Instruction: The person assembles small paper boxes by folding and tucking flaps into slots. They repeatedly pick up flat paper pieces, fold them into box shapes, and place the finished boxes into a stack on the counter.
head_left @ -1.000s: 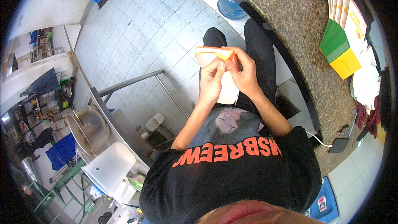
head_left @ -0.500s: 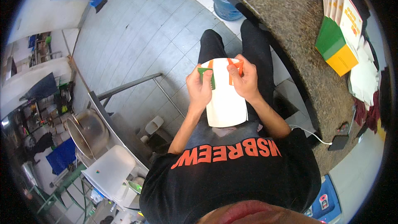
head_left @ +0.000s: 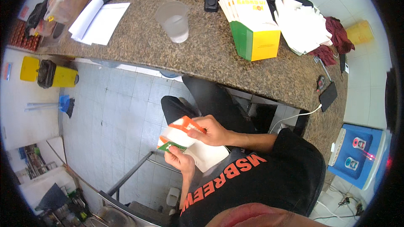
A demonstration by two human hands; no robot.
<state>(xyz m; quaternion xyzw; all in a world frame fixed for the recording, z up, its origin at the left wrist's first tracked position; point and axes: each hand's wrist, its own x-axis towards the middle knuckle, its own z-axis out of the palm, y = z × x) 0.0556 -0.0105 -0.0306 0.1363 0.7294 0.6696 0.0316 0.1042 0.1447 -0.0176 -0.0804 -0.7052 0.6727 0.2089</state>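
I see a flat white cardboard carton blank with orange and green ends [head_left: 191, 145] over my lap. Left hand [head_left: 182, 159] pinches the green end, right hand [head_left: 210, 132] clamps the orange flap. Uneven pressure could crease it crooked.

The folded carton [head_left: 191, 143] is showing white, orange and green. The counter [head_left: 202, 46] is looking speckled brown; the box [head_left: 254, 38] is showing green and yellow.

Black short-sleeved T-shirt [head_left: 269, 172], orange lettering; black trousers [head_left: 210, 101].
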